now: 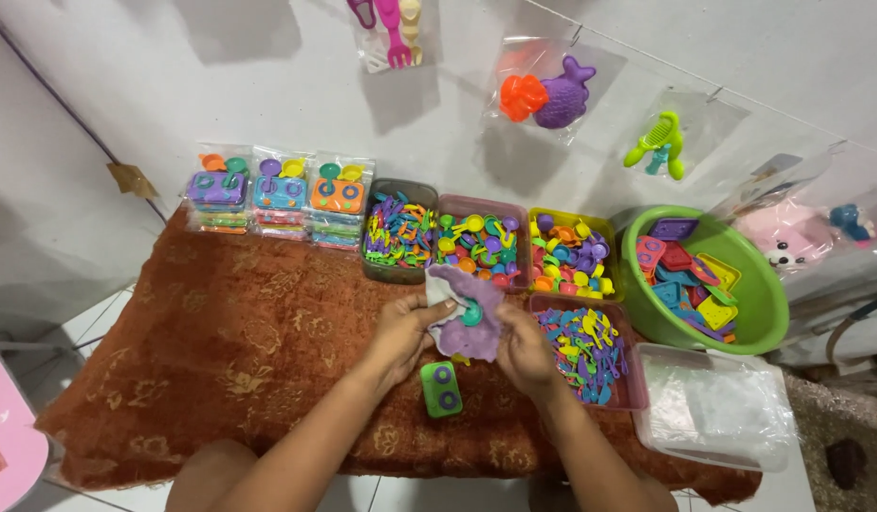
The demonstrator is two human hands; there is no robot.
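Btwn both hands (457, 332), crinkly plastic bag (469, 301)

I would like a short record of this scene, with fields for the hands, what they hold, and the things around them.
left hand: grips the left edge of a clear bag
right hand: grips the bag's right side
bag: holds a purple toy and a teal piece
green toy: lies on the cloth, just below the hands
cloth: rust-coloured, patterned
tubs: row of small coloured plastic pieces, behind the hands
basin: green, to the right, with flat coloured toys
packs: three filled stacks, back left
wall: bagged toys hang above
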